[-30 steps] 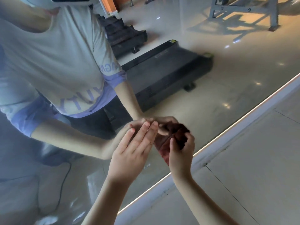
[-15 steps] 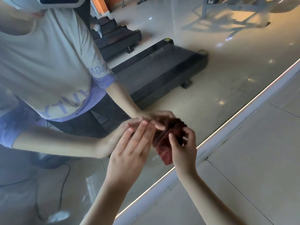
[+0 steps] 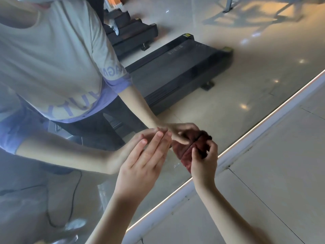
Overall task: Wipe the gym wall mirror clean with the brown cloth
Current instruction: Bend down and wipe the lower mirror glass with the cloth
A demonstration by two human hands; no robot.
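My R grip [image 3: 204,162] pinches bunched cloth [image 3: 186,161] on mirror [image 3: 228,85]; L grip [image 3: 140,166] just left, released, fingers straight. Risk: loose pinch may drop cloth, leaving streaks.

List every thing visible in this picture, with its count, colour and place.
gym wall mirror: one, reflective, left and top of view
brown cloth: one, reddish brown, against the mirror's lower part
frame strip: one, white, along the mirror's bottom edge
floor tiles: several, grey, lower right
treadmill: one, black, only as a reflection in the mirror
left hand: one, fingers straight, left of the cloth
right hand: one, grips the cloth
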